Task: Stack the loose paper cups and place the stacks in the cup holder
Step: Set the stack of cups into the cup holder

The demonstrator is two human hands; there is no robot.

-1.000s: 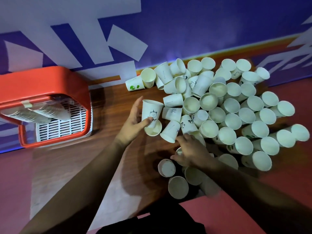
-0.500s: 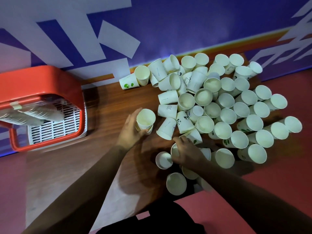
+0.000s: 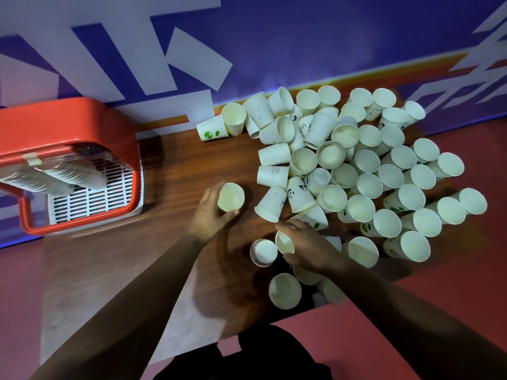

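Starting nearest the person, several loose cups stand at the front edge of the counter [image 3: 175,174], among them one upright cup [image 3: 285,291] and, beyond it, an upside-down cup [image 3: 263,252]. Just beside that one, the right hand [image 3: 310,246] lies curled over a second cup [image 3: 284,242], its grip closed around the wall with the mouth showing at the thumb side. Further out, the left hand [image 3: 210,212] wraps its grip around a held cup [image 3: 231,196], mouth up; whether that is one cup or a short nested stack cannot be told. The step in hand appears to be stack building: one hand steadies the base while the other fetches the next piece. The next move calls for carrying the right-hand cup across, aligning it mouth up over the left-hand cup, and seating it straight so the rims nest. Behind the hands, the main pile of cups [image 3: 365,163] covers the right side of the counter, some upright, some tipped. Farthest left sits the red cup holder [image 3: 82,116], with finished stacks [image 3: 55,176] lying in it.
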